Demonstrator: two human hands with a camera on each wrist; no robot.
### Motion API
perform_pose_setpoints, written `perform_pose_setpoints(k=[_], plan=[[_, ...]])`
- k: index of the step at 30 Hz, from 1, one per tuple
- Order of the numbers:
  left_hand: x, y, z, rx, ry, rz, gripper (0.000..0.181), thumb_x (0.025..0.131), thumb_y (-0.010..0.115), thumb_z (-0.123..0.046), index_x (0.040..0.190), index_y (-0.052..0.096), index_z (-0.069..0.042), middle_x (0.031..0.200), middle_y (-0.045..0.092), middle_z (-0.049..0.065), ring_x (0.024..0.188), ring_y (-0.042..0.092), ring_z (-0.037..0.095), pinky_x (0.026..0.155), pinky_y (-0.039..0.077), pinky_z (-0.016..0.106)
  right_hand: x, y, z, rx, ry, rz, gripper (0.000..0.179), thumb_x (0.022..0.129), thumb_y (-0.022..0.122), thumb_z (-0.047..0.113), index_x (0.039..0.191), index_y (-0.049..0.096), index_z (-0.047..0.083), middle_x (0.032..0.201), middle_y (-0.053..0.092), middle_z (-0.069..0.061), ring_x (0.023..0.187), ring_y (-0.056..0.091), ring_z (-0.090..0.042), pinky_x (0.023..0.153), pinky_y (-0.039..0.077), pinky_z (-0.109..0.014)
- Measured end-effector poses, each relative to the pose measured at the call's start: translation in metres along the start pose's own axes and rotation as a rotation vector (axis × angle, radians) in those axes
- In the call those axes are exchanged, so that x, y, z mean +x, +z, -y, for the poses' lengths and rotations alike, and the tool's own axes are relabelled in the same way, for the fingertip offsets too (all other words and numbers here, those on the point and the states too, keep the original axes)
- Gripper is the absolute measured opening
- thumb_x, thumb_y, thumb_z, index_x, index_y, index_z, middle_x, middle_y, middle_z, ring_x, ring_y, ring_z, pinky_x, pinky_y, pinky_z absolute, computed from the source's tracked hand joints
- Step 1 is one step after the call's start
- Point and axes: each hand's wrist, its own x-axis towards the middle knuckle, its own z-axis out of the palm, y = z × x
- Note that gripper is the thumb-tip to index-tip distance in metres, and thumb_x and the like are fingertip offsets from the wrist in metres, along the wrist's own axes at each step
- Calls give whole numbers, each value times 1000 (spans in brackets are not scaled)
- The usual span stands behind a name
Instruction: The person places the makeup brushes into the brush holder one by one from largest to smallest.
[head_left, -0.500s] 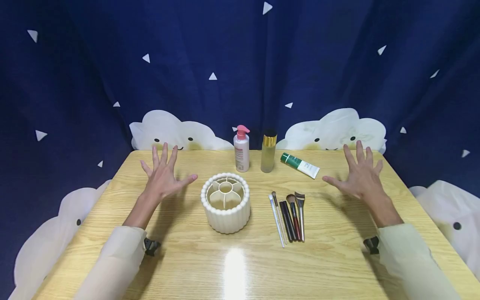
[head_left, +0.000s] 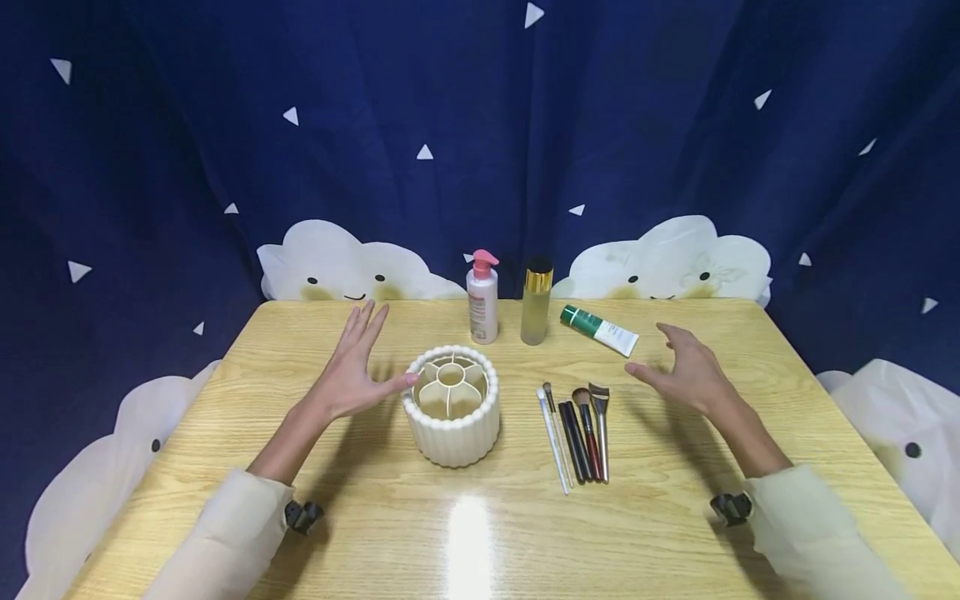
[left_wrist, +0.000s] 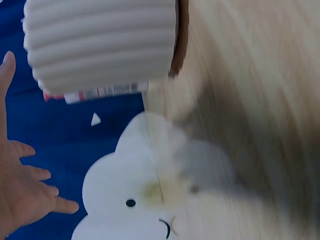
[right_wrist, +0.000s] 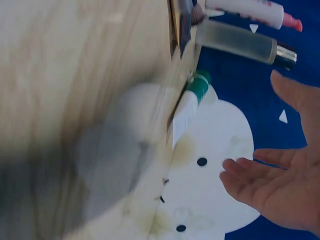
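My left hand (head_left: pixel 348 375) hovers at the left of a white ribbed round organizer (head_left: pixel 453 433), fingers spread, its thumb tip overlapping the beaded rim in the head view. Inside, the organizer is split into petal-like compartments around a central ring. On the right, my right hand (head_left: pixel 693 375) is held over the table with fingers extended and thumb apart, holding nothing. Between the hands lies a row of makeup brushes (head_left: pixel 585 433), several side by side with handles toward me. Nearest the right hand's fingers is a green and white tube (head_left: pixel 600 331) lying on its side.
A white pump bottle (head_left: pixel 482 308) with a pink top stands behind the organizer. Beside it is a clear yellowish bottle (head_left: pixel 536 312) with a gold and black cap. The wooden table (head_left: pixel 375 533) ends at a dark blue curtain (head_left: pixel 480 100) with cloud prints.
Both hands have moved inward, the left toward the organizer and the right toward the brushes and tube. The right fingers have drawn closer together. The objects on the table stay put.
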Motion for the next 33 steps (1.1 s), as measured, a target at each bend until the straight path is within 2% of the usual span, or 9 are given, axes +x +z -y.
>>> perform_pose_setpoints(k=[4, 8, 12, 15, 18, 22, 25, 29, 33], plan=[[-6, 6, -13, -88, 28, 51, 108, 73, 71, -56, 154, 8, -23, 161, 6, 7, 148, 7, 34, 112, 18, 66, -4, 8, 7, 79, 73, 66, 88, 86, 60, 53, 138, 35, -12, 130, 49, -34, 114, 54, -48, 87, 51, -55], [-11, 9, -27, -157, 57, 97, 110, 71, 73, -58, 154, 9, -23, 160, 12, 9, 145, 17, 37, 111, 22, 65, -6, 14, 11, 162, 141, 158, 79, 87, 61, 51, 131, 45, -14, 116, 61, -29, 101, 62, -39, 76, 56, -43], [-13, 15, -33, -186, 54, 131, 117, 65, 79, -55, 154, 10, -21, 160, 15, 10, 144, 21, 38, 111, 24, 64, -6, 22, 13, 227, 167, 250, 69, 86, 65, 45, 120, 54, -14, 98, 70, -22, 85, 68, -28, 67, 55, -33], [-12, 22, -34, -197, 43, 154, 121, 62, 81, -55, 154, 11, -19, 159, 17, 12, 143, 23, 39, 110, 24, 64, -5, 29, 16, 252, 188, 291, 54, 84, 68, 40, 103, 64, -10, 80, 73, -15, 71, 69, -22, 60, 54, -30], [-12, 27, -35, -206, 29, 172, 123, 60, 82, -55, 153, 13, -16, 158, 19, 13, 142, 24, 39, 110, 24, 64, -4, 34, 19, 237, 200, 295, 39, 83, 71, 37, 81, 70, -2, 67, 71, -9, 60, 66, -18, 52, 50, -27], [-12, 32, -37, -209, 34, 184, 124, 58, 84, -53, 152, 15, -10, 157, 22, 16, 142, 24, 39, 111, 25, 63, -3, 39, 22, 185, 200, 299, 37, 81, 72, 35, 64, 69, 3, 57, 67, -6, 48, 55, -12, 47, 41, -22], [-13, 35, -38, -194, 30, 195, 127, 56, 85, -54, 152, 15, -8, 156, 21, 17, 142, 25, 39, 111, 26, 62, -3, 42, 23, 161, 190, 312, 34, 80, 74, 32, 62, 69, 3, 55, 67, -5, 47, 55, -11, 46, 45, -23], [-15, 36, -38, -166, 16, 204, 130, 54, 84, -58, 152, 14, -10, 157, 20, 16, 141, 27, 39, 110, 28, 61, -3, 47, 26, 190, 208, 332, 30, 77, 77, 27, 66, 69, 1, 59, 68, -6, 52, 64, -12, 53, 56, -28], [-15, 36, -37, -159, 18, 205, 129, 55, 84, -58, 152, 14, -9, 156, 20, 17, 140, 28, 40, 110, 30, 60, -2, 52, 28, 229, 248, 347, 29, 76, 78, 24, 66, 68, -1, 58, 69, -8, 51, 66, -13, 54, 58, -29]])
